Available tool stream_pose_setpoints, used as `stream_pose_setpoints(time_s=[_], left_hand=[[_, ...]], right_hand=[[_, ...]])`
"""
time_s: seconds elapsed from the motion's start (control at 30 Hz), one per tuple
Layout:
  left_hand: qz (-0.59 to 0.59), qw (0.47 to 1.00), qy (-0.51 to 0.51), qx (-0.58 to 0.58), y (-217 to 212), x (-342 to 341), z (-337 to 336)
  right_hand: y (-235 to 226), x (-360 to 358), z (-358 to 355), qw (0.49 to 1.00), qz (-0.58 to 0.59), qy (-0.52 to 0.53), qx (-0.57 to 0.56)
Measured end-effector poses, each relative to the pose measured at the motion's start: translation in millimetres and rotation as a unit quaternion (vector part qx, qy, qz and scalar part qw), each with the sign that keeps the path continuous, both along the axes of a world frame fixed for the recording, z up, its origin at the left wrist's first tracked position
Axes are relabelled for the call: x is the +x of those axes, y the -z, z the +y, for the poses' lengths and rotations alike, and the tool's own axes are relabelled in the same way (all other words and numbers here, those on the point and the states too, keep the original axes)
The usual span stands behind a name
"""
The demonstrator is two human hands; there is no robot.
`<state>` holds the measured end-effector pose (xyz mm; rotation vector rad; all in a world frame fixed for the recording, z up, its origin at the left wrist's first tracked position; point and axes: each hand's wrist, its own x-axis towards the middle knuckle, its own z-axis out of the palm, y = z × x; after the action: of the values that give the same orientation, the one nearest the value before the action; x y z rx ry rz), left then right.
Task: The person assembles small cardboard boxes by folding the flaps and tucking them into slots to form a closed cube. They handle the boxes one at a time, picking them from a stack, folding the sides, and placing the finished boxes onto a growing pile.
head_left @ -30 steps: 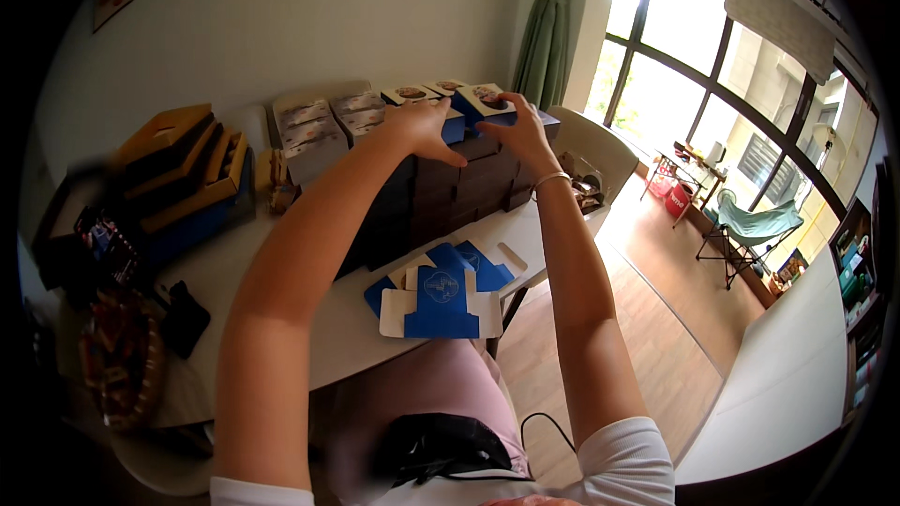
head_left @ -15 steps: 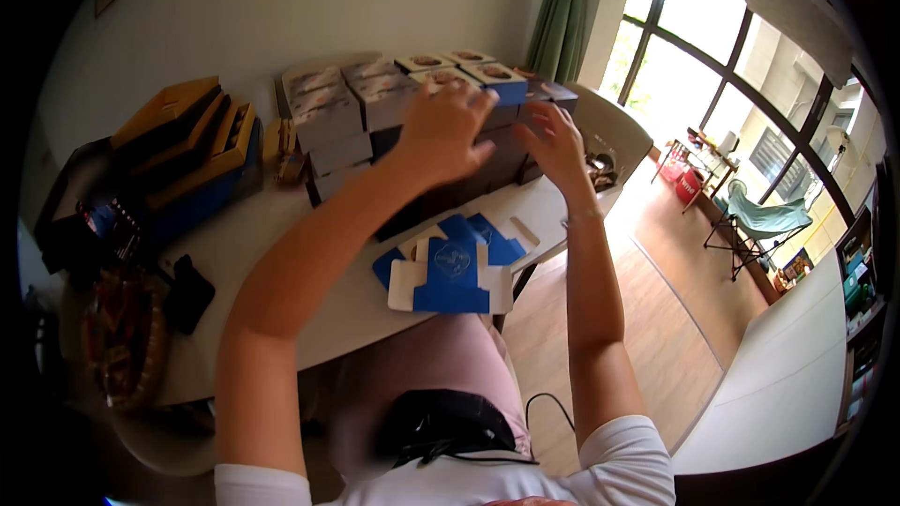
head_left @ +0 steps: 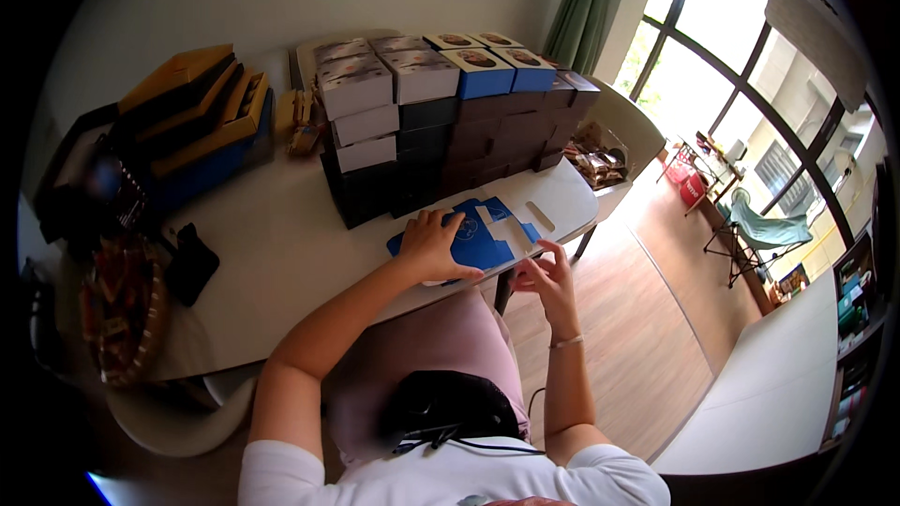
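Observation:
Flat, unfolded blue-and-white cardboard box blanks [head_left: 482, 242] lie near the table's front edge, with white flaps toward the right. My left hand [head_left: 433, 251] rests over their left part, fingers and thumb spread apart across the blue face. At the right end, my right hand [head_left: 553, 289] hovers beside the white flaps with its fingers loosely bent and apart. Nothing shows in its grasp. Beyond the blanks, several finished blue-sided boxes [head_left: 485, 81] with pictured lids sit on top of a stack of dark brown boxes [head_left: 483, 141].
Grey-white boxes [head_left: 356, 84] are stacked at the stack's left. Yellow and black box parts [head_left: 202, 117] pile up at the far left, near a black pouch [head_left: 192, 264] and a basket of wrapped items [head_left: 122, 319]. A bin of small packets [head_left: 598, 164] stands right of the stack.
Both hands have come down and back from the boxes on top of the stack to the blue blanks. The left now lies on them. The view has shifted slightly.

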<state>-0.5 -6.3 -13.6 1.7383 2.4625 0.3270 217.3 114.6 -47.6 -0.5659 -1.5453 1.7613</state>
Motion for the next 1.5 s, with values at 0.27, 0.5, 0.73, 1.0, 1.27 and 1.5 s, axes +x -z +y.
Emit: stream_pose_setpoints(time_s=[0.27,0.5,0.73,1.0,1.27,1.5], left_hand=[[0.000,0.976,-0.082,0.202,5,-12,7],[-0.035,0.910,-0.027,0.413,3,-28,-4],[-0.167,0.831,-0.003,0.531,-8,-11,-2],[-0.441,0.791,0.076,0.417,15,0,3],[-0.576,0.779,0.040,0.246,-27,16,-22],[-0.642,0.701,0.141,0.275,8,15,-9]], right_hand=[[7,-62,1,0.999,0.020,0.043,-0.008],[19,-72,-17,0.975,0.137,0.174,0.014],[30,-72,-24,0.974,0.156,0.162,-0.008],[-25,-80,-34,0.980,0.151,0.126,0.021],[-35,-86,-33,0.965,0.085,0.186,0.163],[-37,-72,-59,0.991,0.085,0.075,0.078]])
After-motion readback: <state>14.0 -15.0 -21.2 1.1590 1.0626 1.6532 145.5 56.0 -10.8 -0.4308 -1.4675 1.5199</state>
